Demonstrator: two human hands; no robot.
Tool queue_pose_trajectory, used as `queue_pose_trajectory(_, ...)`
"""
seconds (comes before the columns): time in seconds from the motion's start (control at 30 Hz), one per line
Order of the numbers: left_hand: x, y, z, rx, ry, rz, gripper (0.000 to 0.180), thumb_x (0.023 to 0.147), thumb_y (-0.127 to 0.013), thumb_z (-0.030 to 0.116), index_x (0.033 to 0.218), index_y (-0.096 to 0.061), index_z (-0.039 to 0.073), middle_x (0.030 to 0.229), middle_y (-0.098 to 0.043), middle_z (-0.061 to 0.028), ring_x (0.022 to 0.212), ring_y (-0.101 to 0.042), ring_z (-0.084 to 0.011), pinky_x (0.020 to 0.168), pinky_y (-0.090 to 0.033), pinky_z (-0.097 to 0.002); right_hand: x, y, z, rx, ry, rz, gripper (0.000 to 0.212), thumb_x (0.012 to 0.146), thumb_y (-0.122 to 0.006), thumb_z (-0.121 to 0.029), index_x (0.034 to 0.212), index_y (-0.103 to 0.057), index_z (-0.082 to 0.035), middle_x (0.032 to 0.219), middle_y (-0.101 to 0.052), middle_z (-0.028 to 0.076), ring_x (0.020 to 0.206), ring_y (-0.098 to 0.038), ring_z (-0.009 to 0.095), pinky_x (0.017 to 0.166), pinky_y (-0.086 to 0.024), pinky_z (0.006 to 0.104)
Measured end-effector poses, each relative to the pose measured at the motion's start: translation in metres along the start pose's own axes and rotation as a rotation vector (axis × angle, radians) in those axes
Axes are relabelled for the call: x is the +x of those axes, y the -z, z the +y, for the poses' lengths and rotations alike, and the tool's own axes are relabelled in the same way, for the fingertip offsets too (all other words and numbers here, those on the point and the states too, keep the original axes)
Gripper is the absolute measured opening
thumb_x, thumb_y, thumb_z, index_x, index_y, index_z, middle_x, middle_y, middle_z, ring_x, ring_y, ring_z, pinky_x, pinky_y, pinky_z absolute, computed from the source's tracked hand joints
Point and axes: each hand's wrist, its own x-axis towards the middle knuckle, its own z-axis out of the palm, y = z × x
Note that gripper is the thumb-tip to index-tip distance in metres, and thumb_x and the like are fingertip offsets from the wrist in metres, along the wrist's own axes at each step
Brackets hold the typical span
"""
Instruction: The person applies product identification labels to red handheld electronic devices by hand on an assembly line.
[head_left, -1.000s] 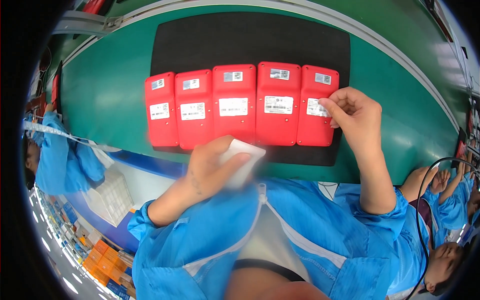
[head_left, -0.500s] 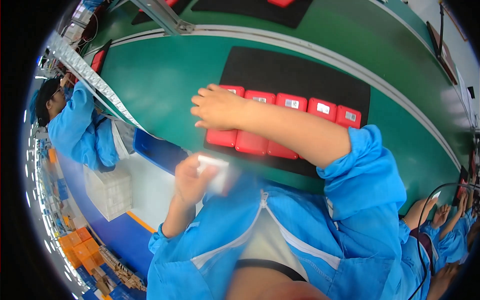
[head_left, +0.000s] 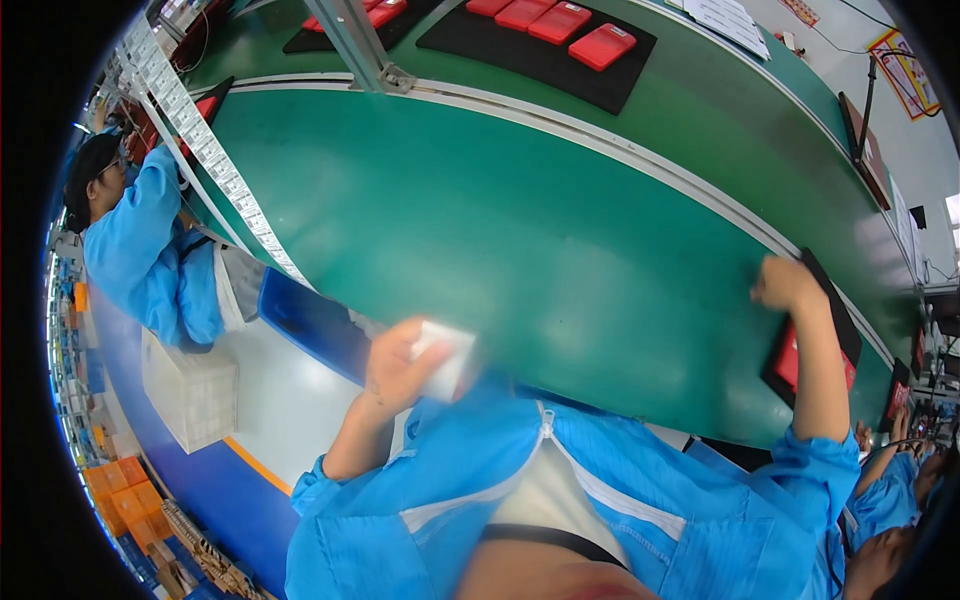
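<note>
At the table's near edge, my left hand is closed on a white square piece, blurred by motion; whether it is folded paper or cloth I cannot tell. My right arm stretches out to the far right. There my right hand has its fingers curled in, slightly smeared, and what they hold, if anything, is hidden. Beside that hand and partly behind the forearm lies a black mat carrying red boxes.
A green table spreads ahead, with a metal rail along its far side. Past the rail, another black mat bears several red boxes. A strip of printed labels hangs at left, near a co-worker in blue.
The black mat with its red boxes has gone from in front of me to the far right. My right hand has swung right too. My left hand keeps the white piece, shifting slightly right.
</note>
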Motion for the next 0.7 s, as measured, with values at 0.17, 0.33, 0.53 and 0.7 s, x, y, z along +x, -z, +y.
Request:
queue_pose_trajectory(0.17, 0.004, 0.004, 0.000, 0.248, -0.063, 0.069, 0.016, 0.088, -0.051, 0.011, 0.093, -0.051, -0.004, 0.064, -0.060, -0.0151, 0.049, -0.060, -0.0191, 0.044, -0.050, -0.0290, 0.127, 0.055, -0.029, 1.851, 0.275, 0.407, 0.044, 0.083, -0.060, -0.019, 0.117, -0.048, 0.006, 0.107, -0.055, 0.015, 0.097, -0.055, 0.023, 0.087, -0.044, 0.0311)
queue_pose_trajectory(0.33, -0.019, 0.038, 0.020, 0.097, -0.226, 0.285, 0.015, 0.088, -0.049, 0.009, 0.097, -0.052, -0.002, 0.069, -0.060, -0.0126, 0.049, -0.059, -0.0178, 0.042, -0.046, -0.0259, 0.222, 0.130, -0.095, 2.191, -0.173, 0.443, 0.042, 0.075, -0.065, -0.004, 0.108, -0.046, 0.011, 0.113, -0.049, 0.023, 0.103, -0.052, 0.031, 0.085, -0.045, 0.0389)
queue_pose_trajectory(0.53, -0.065, 0.085, 0.059, 0.229, -0.541, 0.608, 0.019, 0.093, -0.042, 0.018, 0.095, -0.045, -0.001, 0.051, -0.051, -0.0118, 0.036, -0.049, -0.0188, 0.037, -0.043, -0.0276, 0.250, 0.142, -0.117, 2.062, 0.064, 0.379, 0.052, 0.071, -0.064, 0.004, 0.116, -0.038, 0.009, 0.113, -0.048, 0.022, 0.091, -0.057, 0.036, 0.077, -0.047, 0.0477)
queue_pose_trajectory(0.7, -0.071, 0.089, 0.074, 0.264, -0.598, 0.785, 0.021, 0.094, -0.042, 0.020, 0.095, -0.046, 0.000, 0.054, -0.051, -0.0092, 0.041, -0.049, -0.0172, 0.042, -0.043, -0.0274, 0.197, 0.083, -0.131, 2.127, 0.225, 0.298, 0.064, 0.073, -0.063, 0.001, 0.124, -0.024, 0.005, 0.120, -0.042, 0.024, 0.111, -0.046, 0.035, 0.093, -0.030, 0.0591)
